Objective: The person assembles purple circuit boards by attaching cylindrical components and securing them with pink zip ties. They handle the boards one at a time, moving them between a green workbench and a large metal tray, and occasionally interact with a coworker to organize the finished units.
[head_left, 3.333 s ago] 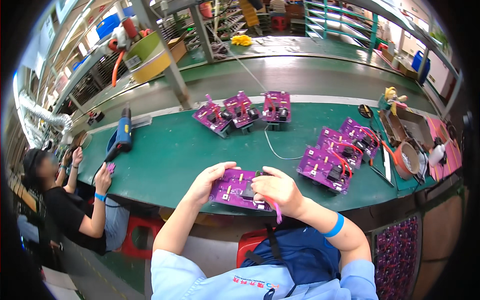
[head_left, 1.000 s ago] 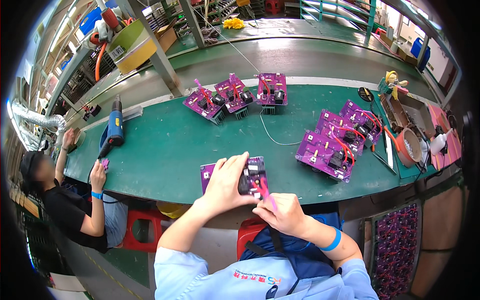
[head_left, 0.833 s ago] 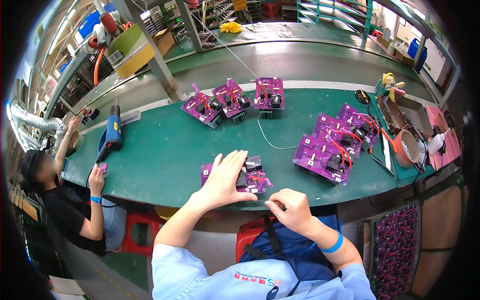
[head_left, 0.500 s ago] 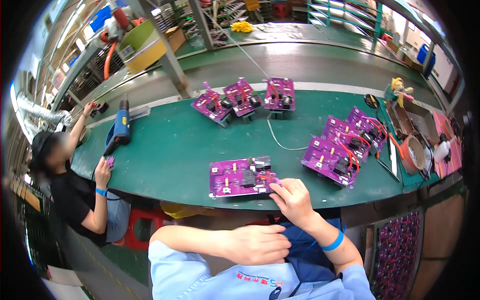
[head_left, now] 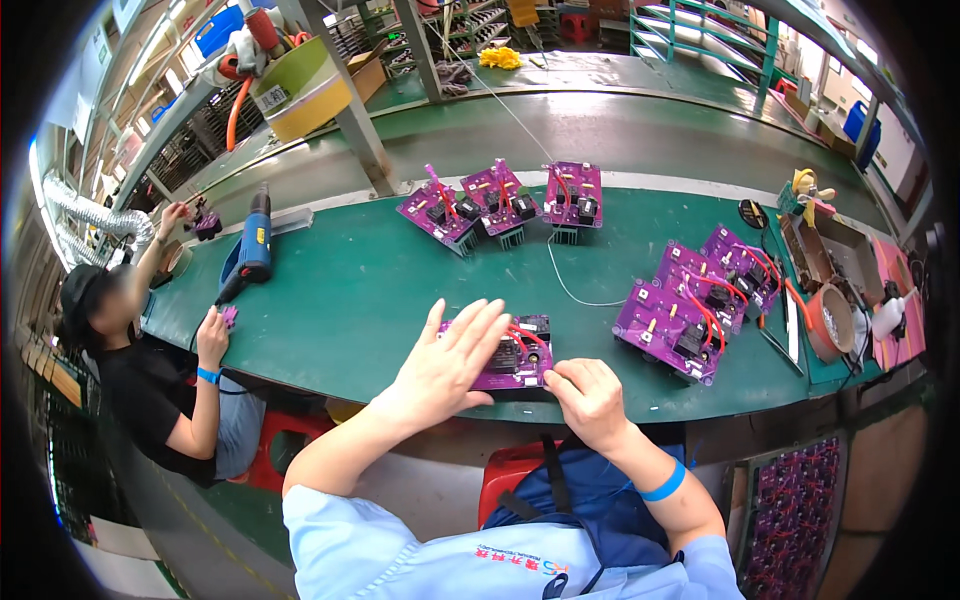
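My left hand (head_left: 445,365) is back up from my lap, fingers spread flat on the purple circuit board (head_left: 505,355) at lower centre — steadied again — while my right hand (head_left: 590,400) pinches its near edge.

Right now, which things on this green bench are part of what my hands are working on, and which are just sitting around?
In hand:
left hand, flat on the purple circuit board
right hand, at that board's near edge

Lying about:
three boards at the back
boards to the right
blue power screwdriver
tape roll
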Action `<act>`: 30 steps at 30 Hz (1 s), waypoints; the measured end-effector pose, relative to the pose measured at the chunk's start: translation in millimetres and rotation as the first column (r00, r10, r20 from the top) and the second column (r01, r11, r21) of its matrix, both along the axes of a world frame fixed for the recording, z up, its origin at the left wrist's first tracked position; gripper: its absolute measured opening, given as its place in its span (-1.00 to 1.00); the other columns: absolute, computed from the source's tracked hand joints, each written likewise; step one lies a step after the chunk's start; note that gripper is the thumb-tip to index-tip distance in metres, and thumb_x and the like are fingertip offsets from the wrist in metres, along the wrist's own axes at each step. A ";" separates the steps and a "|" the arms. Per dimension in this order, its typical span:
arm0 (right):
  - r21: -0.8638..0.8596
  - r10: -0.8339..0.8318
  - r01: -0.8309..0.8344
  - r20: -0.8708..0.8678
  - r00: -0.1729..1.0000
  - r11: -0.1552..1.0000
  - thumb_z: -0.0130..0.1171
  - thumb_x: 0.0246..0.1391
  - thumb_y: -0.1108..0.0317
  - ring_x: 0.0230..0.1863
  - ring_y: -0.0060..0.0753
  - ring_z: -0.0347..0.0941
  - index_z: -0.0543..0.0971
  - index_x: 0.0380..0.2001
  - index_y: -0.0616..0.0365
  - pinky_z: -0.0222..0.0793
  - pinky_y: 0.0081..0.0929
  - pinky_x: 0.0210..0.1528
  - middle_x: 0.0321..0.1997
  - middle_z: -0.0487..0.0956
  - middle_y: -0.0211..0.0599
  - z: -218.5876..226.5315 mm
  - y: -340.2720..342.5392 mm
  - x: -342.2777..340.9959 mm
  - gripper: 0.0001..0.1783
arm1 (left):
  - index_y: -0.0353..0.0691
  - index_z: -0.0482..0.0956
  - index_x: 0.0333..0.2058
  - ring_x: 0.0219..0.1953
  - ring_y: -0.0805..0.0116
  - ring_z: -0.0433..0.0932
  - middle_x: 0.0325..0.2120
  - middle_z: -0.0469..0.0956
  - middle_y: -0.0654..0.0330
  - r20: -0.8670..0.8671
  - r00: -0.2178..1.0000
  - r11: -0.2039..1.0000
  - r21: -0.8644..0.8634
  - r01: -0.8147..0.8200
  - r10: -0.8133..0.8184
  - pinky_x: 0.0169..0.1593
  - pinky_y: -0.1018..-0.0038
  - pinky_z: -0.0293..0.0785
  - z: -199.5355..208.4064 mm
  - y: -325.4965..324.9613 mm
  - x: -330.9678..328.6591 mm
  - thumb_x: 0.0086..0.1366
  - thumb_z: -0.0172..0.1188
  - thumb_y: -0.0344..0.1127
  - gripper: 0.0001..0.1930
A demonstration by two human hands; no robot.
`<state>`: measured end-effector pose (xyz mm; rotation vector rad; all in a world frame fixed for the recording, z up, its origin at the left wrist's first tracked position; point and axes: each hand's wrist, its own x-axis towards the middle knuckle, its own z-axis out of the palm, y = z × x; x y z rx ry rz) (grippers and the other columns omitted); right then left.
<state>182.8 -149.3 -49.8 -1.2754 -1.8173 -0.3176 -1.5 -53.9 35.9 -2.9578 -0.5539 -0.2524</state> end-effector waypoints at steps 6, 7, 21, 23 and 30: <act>0.061 -0.006 0.005 0.019 1.000 0.998 0.16 -0.28 0.47 -0.31 -0.28 0.44 0.50 -0.46 0.21 0.34 -0.31 -0.22 -0.31 0.48 -0.24 0.8 3.2 1.6 -0.81 | -0.40 0.21 0.02 -0.10 0.06 0.38 -0.08 0.33 -0.06 0.303 0.949 0.990 -0.077 0.115 -0.087 -0.05 0.27 0.32 -46.5 16.8 -12.0 -0.23 0.29 -0.43 -0.25; 0.069 -0.004 0.002 0.022 1.000 0.998 0.16 -0.28 0.48 -0.31 -0.28 0.44 0.50 -0.45 0.20 0.34 -0.30 -0.21 -0.32 0.48 -0.25 3.0 5.1 2.4 -0.81 | -0.40 0.22 0.01 -0.14 0.05 0.42 -0.11 0.36 -0.07 0.320 0.942 0.990 -0.055 0.128 -0.104 -0.09 0.29 0.36 -45.5 18.6 -10.3 -0.24 0.27 -0.46 -0.27; -0.281 -0.069 -0.234 -0.764 0.642 0.931 0.01 0.00 0.48 -0.48 -0.39 0.44 0.45 -0.37 0.32 0.35 -0.53 -0.39 -0.48 0.50 -0.23 2.2 33.3 12.3 -0.87 | -0.31 0.52 -0.26 -0.34 0.15 0.53 -0.39 0.54 -0.01 -0.059 0.997 0.712 -0.698 -0.073 0.044 -0.22 0.40 0.41 -16.7 74.4 21.9 0.17 0.01 -0.22 -0.71; -0.280 -0.061 -0.233 -0.750 0.658 0.931 -0.04 0.03 0.50 -0.38 -0.42 0.44 0.42 -0.20 0.31 0.36 -0.54 -0.30 -0.35 0.49 -0.21 -4.3 33.5 9.9 -0.77 | -0.35 0.52 -0.32 -0.46 0.44 0.45 -0.53 0.54 0.17 -0.068 0.996 0.592 -0.801 -0.091 0.062 -0.30 0.49 0.38 -28.5 93.1 22.2 0.22 -0.01 -0.19 -0.70; -0.283 -0.126 -0.084 -0.647 0.752 0.955 -0.07 0.02 0.52 -0.34 -0.34 0.42 0.37 -0.09 0.28 0.34 -0.51 -0.27 -0.30 0.44 -0.16 -24.8 27.2 2.5 -0.68 | -0.31 0.56 -0.34 -0.44 0.67 0.39 -0.45 0.53 0.39 -0.164 0.985 0.049 -0.985 -0.167 0.053 -0.31 0.62 0.36 -63.9 144.0 33.4 0.24 0.01 -0.15 -0.68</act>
